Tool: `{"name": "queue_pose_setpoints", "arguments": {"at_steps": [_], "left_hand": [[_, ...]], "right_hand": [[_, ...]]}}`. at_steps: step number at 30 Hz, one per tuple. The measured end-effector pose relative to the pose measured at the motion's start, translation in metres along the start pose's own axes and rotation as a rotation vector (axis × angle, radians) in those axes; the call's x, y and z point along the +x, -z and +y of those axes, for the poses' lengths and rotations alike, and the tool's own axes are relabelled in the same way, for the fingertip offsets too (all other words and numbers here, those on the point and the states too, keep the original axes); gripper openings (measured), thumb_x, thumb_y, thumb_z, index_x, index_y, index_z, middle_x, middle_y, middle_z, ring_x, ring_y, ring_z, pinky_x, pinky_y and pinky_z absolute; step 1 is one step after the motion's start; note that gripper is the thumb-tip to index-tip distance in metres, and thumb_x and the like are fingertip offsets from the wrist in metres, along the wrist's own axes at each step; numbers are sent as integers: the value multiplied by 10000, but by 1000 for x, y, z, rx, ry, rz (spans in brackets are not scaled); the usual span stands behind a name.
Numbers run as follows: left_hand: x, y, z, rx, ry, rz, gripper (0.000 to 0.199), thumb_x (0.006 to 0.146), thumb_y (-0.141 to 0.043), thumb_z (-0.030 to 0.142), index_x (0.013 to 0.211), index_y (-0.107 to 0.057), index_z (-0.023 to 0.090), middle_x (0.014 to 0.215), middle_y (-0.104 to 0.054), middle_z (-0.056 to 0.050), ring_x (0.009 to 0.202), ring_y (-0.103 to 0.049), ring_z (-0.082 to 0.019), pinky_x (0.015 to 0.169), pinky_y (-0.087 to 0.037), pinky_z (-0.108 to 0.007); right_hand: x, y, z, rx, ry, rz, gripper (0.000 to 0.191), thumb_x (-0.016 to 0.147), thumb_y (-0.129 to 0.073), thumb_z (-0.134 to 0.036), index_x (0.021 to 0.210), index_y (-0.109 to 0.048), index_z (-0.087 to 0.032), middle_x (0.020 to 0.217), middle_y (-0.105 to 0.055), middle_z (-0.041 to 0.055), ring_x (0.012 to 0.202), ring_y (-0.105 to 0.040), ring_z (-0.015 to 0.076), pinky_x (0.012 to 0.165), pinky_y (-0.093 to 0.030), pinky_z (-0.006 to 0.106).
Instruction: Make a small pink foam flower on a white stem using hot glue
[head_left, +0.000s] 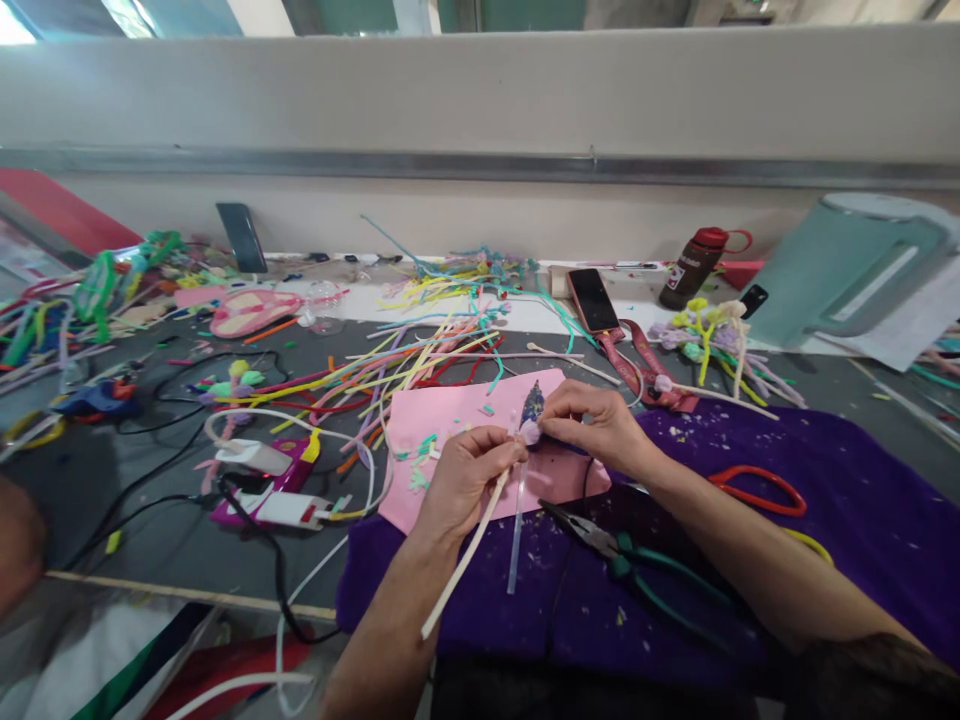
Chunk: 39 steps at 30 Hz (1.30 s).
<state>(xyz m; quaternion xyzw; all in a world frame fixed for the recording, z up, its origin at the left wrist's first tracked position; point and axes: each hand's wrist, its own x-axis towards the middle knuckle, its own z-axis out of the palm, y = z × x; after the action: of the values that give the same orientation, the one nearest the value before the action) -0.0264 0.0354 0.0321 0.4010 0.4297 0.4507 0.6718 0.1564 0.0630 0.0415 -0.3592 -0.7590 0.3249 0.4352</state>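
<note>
My left hand [480,465] is closed around a cream pipe cleaner [469,560], whose long end slants down toward me. At its upper end sits a small lilac fuzzy flower [530,432]. The thumb and fingers of my right hand [585,422] pinch that flower from the right side. Just behind my fingers a dark, speckled pointed object [533,400] lies on a pink sheet [416,415]; I cannot make out its kind. A translucent glue stick [517,535] runs down below my hands. Green-handled pliers [622,550] lie beneath my right forearm.
A purple cloth [750,450] covers the front, with red-handled scissors [759,488] on it. Several loose pipe cleaners [427,350] spread behind. Left are a power strip [270,485] and cables; right, a phone [592,300], bottle [694,268] and kettle [840,270]. Someone's arm [16,545] shows far left.
</note>
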Motion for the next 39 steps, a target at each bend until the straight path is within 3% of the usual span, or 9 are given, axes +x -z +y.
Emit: {"name": "queue_pose_setpoints", "arguments": {"at_steps": [7,16,20,26,32,39], "left_hand": [[1,1,3,-17,37,-57,148,622,-685,241,598,-624,108,514,-580,-4,348,-397,-24,361,-247,-166],[-1,-2,-4,67,110,-121,105,607,-687,201,607,-627,115,551,-583,-2,376,-379,-18,387,-257,-161],[0,1,-11,155,61,-123,113,626,-681,222,639,-624,125,555,-563,7,416,-396,-36,420,-289,-171],[0,1,-13,341,38,-110,139,651,-660,263,667,-616,132,490,-482,44,394,-341,-39,385,-236,-176],[-1,-2,-10,387,30,-103,144,653,-654,271,658,-592,142,451,-442,70,357,-317,-34,351,-226,-169],[0,-2,-11,366,21,-100,165,667,-651,296,676,-600,139,446,-453,65,346,-322,-29,340,-213,-161]], "right_hand": [[3,11,-1,32,-59,57,93,756,-587,-203,726,-668,-168,749,-614,33,684,-550,137,610,-413,260],[2,11,-5,149,-117,-109,169,737,-615,-214,892,-654,-159,786,-591,26,655,-528,112,577,-406,229],[3,12,-6,123,-108,-149,131,749,-604,-252,811,-655,-148,758,-597,30,658,-532,117,578,-406,228],[1,9,-2,97,-249,-170,275,775,-558,-373,659,-605,-129,565,-533,-9,516,-461,89,500,-354,214],[-1,4,-4,74,-261,-155,127,719,-586,-243,661,-621,-135,623,-584,0,568,-508,98,530,-380,205],[1,8,-1,237,-283,-152,78,683,-615,-209,662,-613,-134,619,-570,-8,563,-492,89,537,-390,206]]}}
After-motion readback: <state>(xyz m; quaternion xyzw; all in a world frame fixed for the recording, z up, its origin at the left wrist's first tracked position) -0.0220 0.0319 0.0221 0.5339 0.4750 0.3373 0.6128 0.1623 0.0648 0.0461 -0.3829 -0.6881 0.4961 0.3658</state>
